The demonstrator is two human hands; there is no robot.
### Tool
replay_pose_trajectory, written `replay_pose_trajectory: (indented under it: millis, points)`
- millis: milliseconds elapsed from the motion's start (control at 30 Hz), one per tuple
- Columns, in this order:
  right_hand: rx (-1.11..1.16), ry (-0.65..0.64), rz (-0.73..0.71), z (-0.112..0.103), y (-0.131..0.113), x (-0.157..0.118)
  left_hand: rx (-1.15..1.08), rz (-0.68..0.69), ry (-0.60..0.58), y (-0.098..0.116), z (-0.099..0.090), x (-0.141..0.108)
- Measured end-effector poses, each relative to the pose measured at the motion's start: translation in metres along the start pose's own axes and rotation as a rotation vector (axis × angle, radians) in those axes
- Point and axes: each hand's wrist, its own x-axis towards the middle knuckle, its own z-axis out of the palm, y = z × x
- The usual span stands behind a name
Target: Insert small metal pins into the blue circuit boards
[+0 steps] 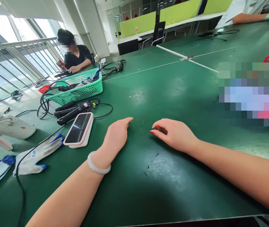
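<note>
My left hand (116,136) rests above the green table (134,176), back of the hand up, with a pale bangle (98,165) on the wrist. One finger stretches to the right; the other fingers are largely hidden. Across a short gap, my right hand (173,134) has its fingers loosely curved, thumb apart from them and nothing between. Closest to my left hand is a phone (79,127) in a pink-edged case, lying on a white block-like object (87,134). Behind the phone are several black cylindrical devices (75,110) with cables.
White gloves with blue parts (36,157) and a black cable (18,176) lie at left, near a white bottle (11,126). Farther back stands a green basket (84,90) holding cables and gloves. One person (77,55) sits beyond it; another person's arm (250,18) shows at upper right. A blurred patch covers the right side.
</note>
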Motion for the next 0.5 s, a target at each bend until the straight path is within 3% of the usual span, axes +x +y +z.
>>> replay_pose_trajectory:
  millis: [67,167,500]
  points:
    - [0.032,0.005,0.046,-0.003,0.003,0.0,0.282,-0.063,0.039,-0.011,-0.009,0.002]
    - [0.049,-0.012,0.073,-0.005,0.005,0.0,0.503,-0.15,0.038,-0.022,-0.018,0.003]
    - [0.068,-0.099,0.078,-0.001,0.01,-0.001,0.525,-0.298,0.066,-0.028,-0.025,0.006]
